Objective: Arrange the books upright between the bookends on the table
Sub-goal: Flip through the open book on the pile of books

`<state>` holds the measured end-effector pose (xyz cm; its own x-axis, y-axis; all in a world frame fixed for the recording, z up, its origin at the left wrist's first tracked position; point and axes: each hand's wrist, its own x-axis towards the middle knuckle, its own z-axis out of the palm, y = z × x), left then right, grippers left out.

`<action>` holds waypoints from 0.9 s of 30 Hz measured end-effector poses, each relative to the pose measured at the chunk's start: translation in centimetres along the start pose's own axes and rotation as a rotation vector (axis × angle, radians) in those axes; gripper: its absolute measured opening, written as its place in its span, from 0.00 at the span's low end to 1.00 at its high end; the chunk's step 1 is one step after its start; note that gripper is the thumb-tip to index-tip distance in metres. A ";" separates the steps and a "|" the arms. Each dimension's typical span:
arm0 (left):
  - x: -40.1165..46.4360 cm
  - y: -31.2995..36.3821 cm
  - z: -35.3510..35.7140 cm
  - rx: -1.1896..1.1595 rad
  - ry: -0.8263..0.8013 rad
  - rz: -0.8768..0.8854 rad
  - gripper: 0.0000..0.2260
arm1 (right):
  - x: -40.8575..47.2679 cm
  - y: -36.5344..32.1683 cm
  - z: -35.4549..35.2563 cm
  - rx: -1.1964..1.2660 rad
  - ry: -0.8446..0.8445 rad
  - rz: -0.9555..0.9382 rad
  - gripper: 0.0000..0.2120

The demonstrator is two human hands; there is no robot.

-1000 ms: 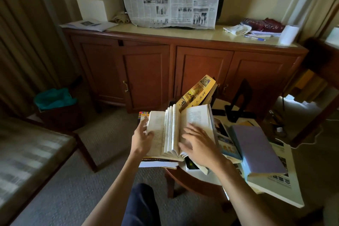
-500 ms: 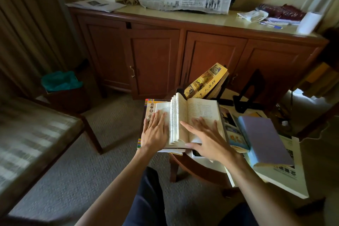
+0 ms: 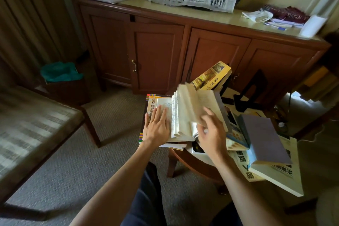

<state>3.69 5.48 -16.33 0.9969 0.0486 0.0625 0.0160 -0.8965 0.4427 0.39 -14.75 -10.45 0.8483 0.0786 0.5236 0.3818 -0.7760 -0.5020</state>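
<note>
1. The left hand (image 3: 156, 128) is laid flat, fingers straight, on the open book's (image 3: 185, 115) left page.
2. The right hand (image 3: 211, 134), fingers loosely curled, is seen at blurred pages; a pinch cannot be told.
3. No book is stood upright yet: one yellow book (image 3: 211, 77) leans by the one visible bookend (image 3: 251, 91), and about six are heaped on the table (image 3: 183, 158).

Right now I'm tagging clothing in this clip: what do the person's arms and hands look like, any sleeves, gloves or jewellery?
Both forearms are bare up to the bottom edge of the picture, with no sleeve in sight. The left hand and right hand wear no gloves, and no ring, watch or bracelet shows. The right hand is slightly blurred.
</note>
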 end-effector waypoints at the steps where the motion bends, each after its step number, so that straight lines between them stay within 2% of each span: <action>1: 0.0 0.0 0.0 -0.002 0.006 0.000 0.25 | -0.3 0.3 -0.3 0.075 0.059 0.075 0.11; 3: -0.1 0.0 0.1 -0.003 0.020 0.003 0.26 | -1.0 0.6 -0.8 0.172 0.142 0.212 0.12; 5: -0.1 -0.1 0.2 -0.002 0.025 0.005 0.26 | -1.4 0.8 -1.3 0.131 0.176 0.325 0.23; 7: 0.0 -0.2 0.2 -0.007 0.018 0.006 0.26 | -1.3 1.5 -1.6 -0.165 0.102 0.216 0.36; 9: 0.0 -0.1 0.2 -0.006 0.013 0.011 0.26 | -1.2 2.3 -1.8 -0.415 -0.153 -0.009 0.41; 11: 0.0 -0.1 0.2 -0.005 0.020 0.009 0.26 | -1.2 2.6 -1.7 -0.410 -0.406 -0.095 0.40; 13: 0.0 -0.2 0.2 -0.008 0.020 0.009 0.26 | -1.9 2.7 -1.9 -0.322 -0.545 -0.084 0.36; 16: 0.0 -0.2 0.3 -0.011 0.021 0.017 0.26 | -2.4 2.0 -2.1 -0.286 -0.568 -0.001 0.30; 20: -0.2 -0.2 0.3 0.014 0.036 0.040 0.26 | -0.9 1.3 -0.4 -0.403 -0.515 0.040 0.35; 27: -0.2 -0.4 0.5 0.053 0.042 0.057 0.32 | 8.9 -0.3 4.3 -0.613 -0.608 0.144 0.32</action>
<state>3.48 5.57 -17.01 0.9921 0.0140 0.1244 -0.0358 -0.9205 0.3891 9.42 -11.18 -8.58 0.9884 0.1381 -0.0625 0.1393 -0.9901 0.0152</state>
